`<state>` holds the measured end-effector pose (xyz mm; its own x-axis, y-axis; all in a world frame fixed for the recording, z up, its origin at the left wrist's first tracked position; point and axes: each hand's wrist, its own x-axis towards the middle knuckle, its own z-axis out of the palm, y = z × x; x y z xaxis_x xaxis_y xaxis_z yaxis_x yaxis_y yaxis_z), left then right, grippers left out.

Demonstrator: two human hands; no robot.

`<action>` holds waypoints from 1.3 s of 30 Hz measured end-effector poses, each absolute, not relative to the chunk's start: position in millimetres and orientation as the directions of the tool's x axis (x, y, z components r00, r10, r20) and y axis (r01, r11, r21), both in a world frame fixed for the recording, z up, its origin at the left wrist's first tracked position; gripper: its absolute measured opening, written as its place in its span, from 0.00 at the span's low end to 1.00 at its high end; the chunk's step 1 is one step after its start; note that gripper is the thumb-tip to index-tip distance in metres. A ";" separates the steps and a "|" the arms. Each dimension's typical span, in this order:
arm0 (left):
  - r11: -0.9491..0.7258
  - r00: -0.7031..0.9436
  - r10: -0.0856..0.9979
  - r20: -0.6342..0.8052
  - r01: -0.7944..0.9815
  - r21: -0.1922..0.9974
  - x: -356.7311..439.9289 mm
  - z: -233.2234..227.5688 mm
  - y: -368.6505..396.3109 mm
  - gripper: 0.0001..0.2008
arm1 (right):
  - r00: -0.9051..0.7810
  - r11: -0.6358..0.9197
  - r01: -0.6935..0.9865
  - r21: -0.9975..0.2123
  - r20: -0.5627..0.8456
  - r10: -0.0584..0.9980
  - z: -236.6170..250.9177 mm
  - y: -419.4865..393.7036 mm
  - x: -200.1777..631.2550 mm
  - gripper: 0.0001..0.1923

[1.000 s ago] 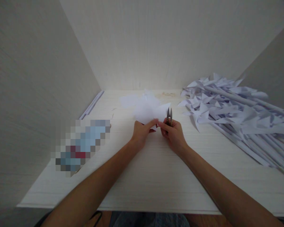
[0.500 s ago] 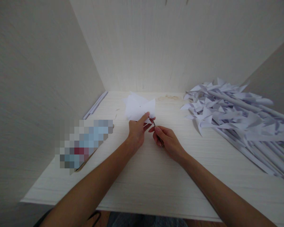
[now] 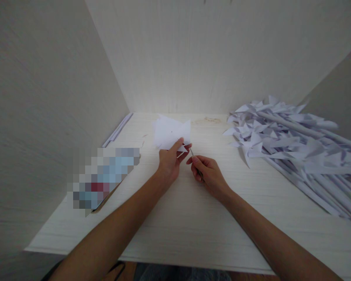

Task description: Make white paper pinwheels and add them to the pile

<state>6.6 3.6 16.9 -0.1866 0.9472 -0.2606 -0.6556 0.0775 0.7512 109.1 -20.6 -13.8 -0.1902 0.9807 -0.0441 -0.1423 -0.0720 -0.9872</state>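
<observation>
My left hand is closed on a white sheet of paper, thumb on top near the lower right corner and fingers beneath. The paper has cut, pointed corners and a small dark dot near its middle. To its right, my right hand is closed around a slim tool with a thin metal shaft. The shaft points up and left toward the paper corner and my left fingertips. Most of the handle, which looks dark, is hidden in my palm, so the tool's exact kind does not show.
Paper pinwheels on rolled paper sticks are heaped at the right. Rolled paper sticks lie along the left wall. A blurred-out object rests at the left. Walls close in the white table at the back and sides.
My right hand has drawn slightly to the right, and the tool's shaft has backed away from the paper corner. My left hand still holds the paper in nearly the same spot.
</observation>
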 end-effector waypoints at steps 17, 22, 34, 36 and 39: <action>0.093 -0.193 0.937 -0.292 -0.666 0.740 7.2 16.8 4.2 0.04 | -0.205 -0.074 -0.135 -0.988 -0.045 0.978 -13.5 -21.4 109.6 0.16; 0.082 -0.190 0.942 -0.276 -0.667 0.741 7.8 16.3 3.8 0.05 | -0.198 -0.076 -0.147 -0.986 -0.045 0.979 -13.7 -20.9 109.7 0.16; 0.076 -0.203 0.943 -0.263 -0.639 0.765 8.6 14.6 3.7 0.03 | -0.173 -0.081 -0.139 -0.987 -0.056 0.983 -13.1 -20.8 109.4 0.16; 0.074 -0.203 0.944 -0.259 -0.637 0.767 8.5 14.2 3.5 0.03 | -0.170 -0.085 -0.142 -0.986 -0.060 0.984 -13.1 -21.0 108.9 0.16; 0.064 -0.199 0.948 -0.248 -0.645 0.762 8.8 13.0 2.9 0.04 | -0.163 -0.080 -0.150 -0.985 -0.055 0.985 -12.7 -21.7 108.1 0.16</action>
